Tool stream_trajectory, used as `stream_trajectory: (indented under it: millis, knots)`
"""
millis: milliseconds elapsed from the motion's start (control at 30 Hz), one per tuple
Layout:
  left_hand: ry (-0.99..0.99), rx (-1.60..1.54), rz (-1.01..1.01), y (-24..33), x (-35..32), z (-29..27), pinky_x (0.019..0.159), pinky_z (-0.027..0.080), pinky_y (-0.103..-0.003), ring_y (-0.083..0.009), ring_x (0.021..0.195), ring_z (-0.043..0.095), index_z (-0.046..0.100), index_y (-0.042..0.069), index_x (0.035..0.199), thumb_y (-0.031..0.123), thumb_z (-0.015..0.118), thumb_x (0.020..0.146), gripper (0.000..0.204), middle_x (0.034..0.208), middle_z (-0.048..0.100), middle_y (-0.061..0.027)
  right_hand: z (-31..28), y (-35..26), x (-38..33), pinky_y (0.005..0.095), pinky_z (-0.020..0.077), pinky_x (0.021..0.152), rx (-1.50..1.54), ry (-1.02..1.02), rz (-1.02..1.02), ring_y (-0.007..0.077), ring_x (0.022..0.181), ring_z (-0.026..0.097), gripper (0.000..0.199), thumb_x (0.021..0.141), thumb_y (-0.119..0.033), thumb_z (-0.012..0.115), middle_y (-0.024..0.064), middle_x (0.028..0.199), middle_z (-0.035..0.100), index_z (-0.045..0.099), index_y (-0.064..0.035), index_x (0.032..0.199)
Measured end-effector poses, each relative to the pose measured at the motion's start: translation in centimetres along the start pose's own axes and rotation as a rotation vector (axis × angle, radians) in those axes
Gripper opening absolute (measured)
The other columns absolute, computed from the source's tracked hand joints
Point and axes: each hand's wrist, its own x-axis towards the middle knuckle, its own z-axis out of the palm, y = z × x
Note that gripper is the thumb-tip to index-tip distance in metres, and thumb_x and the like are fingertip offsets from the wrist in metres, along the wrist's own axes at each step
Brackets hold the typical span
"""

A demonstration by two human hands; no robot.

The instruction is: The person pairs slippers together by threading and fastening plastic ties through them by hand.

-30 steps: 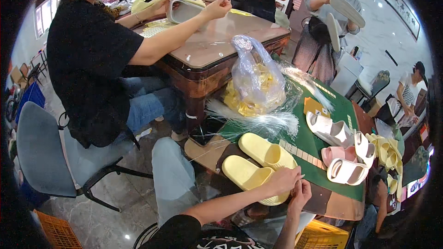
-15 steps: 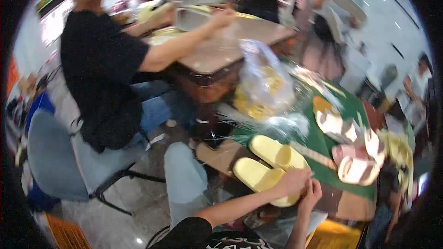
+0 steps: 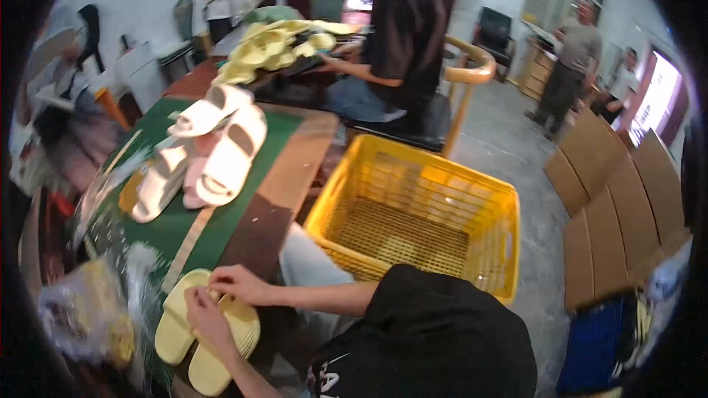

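Observation:
A pair of pale yellow slippers [image 3: 174, 333] lies side by side at the table's near edge, at lower left of the view. My right hand [image 3: 240, 284] reaches over their straps from the right, its fingers pinched. Close against it is my left hand [image 3: 208, 315], coming up from below with fingers bent together over the straps. Both sets of fingertips meet there; whatever small thing they grip is too small to make out. The hands cover part of the straps.
Cream slippers [image 3: 243, 140] and a pink one [image 3: 193, 183] lie on the green mat [image 3: 289, 133]. A plastic bag [image 3: 77, 302] with yellow contents sits left. A yellow crate [image 3: 431, 171] stands right, folded cardboard [image 3: 597, 232] beyond. A co-worker [image 3: 408, 26] sits by piled yellow slippers [image 3: 259, 51].
The view has swung to the right, bringing the yellow crate and the cardboard into sight. My hands stay together at the yellow slippers' straps.

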Motion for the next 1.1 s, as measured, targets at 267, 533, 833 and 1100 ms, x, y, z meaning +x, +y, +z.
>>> stream_trajectory:
  millis: [267, 533, 833, 1100]
  knots:
    - [0.023, -0.099, -0.122, -1.5, 0.7, 0.5, 0.043, 0.032, -0.027, -0.0126, 0.049, 0.042, 0.049, 0.001, 0.082, 0.020, 0.045, 0.093, 0.022, 0.058, 0.043, -0.0053, 0.1, -0.1, 0.0, 0.0215, 0.0457, 0.056, -0.022, 0.005, -0.079, 0.0050, 0.067, 0.050, 0.011, 0.086, -0.012, 0.056, -0.0015, 0.073, 0.055, 0.055, -0.0008, 0.084]
    - [0.023, -0.150, -0.106, -2.0, 1.0, 0.6, 0.039, 0.029, -0.024, -0.0073, 0.045, 0.036, 0.048, 0.002, 0.084, 0.020, 0.043, 0.095, 0.021, 0.057, 0.039, -0.0010, 0.1, 0.8, 0.4, 0.0206, 0.0466, 0.058, 0.078, -0.026, 0.027, 0.0047, 0.069, 0.051, 0.009, 0.087, -0.012, 0.055, -0.0020, 0.076, 0.054, 0.055, -0.0027, 0.086]
    - [-0.013, -0.160, -0.057, -2.6, 1.0, 0.6, 0.037, 0.027, -0.022, -0.0055, 0.043, 0.035, 0.045, 0.003, 0.081, 0.018, 0.042, 0.096, 0.021, 0.056, 0.038, -0.0001, 0.3, 0.6, 0.0, 0.0208, 0.0458, 0.059, 0.064, -0.040, -0.012, 0.0042, 0.069, 0.050, 0.010, 0.086, -0.012, 0.056, -0.0026, 0.076, 0.054, 0.056, -0.0017, 0.086]
    - [-0.017, -0.129, -0.082, -0.6, 0.3, 0.7, 0.042, 0.032, -0.028, -0.0114, 0.045, 0.041, 0.048, 0.000, 0.081, 0.015, 0.046, 0.092, 0.018, 0.055, 0.043, -0.0048, 0.1, 1.3, -0.1, 0.0214, 0.0430, 0.058, 0.148, -0.015, -0.035, 0.0045, 0.068, 0.050, 0.012, 0.086, -0.012, 0.056, -0.0012, 0.076, 0.056, 0.057, 0.0002, 0.087]
